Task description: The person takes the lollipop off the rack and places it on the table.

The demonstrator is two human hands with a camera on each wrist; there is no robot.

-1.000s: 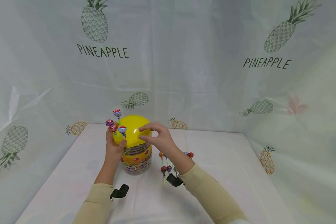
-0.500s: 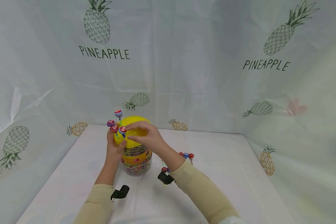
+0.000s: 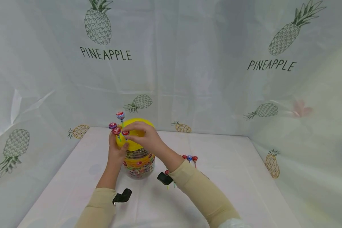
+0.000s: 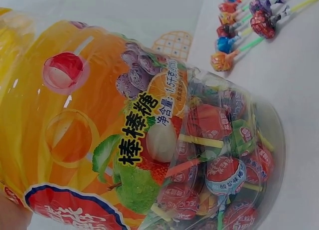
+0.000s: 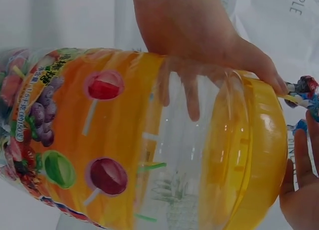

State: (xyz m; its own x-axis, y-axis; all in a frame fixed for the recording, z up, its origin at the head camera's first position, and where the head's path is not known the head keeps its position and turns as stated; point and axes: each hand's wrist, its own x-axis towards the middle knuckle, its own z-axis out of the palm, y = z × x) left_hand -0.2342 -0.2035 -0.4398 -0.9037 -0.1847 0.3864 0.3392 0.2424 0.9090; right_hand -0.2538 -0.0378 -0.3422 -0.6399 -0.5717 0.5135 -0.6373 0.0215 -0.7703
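A clear plastic candy jar with a fruit-printed orange label and a domed yellow lid stands upright on the table. Wrapped lollipops fill its lower part. My left hand grips the jar around its upper left side, thumb in front by the lid; its fingers show through the clear wall in the right wrist view. Several lollipops stick up from the left of the lid, among them a blue-and-red one and a red one. My right hand reaches across the lid and pinches the nearest lollipop by its head.
Loose lollipops lie in rows on the white tabletop right of the jar, partly hidden by the right forearm in the head view. Black wrist mounts stick out from both sleeves. A pineapple-print curtain hangs behind.
My right hand has moved left over the lid, and its thumb and fingers have come together on the nearest lollipop. The left hand and jar have stayed in place.
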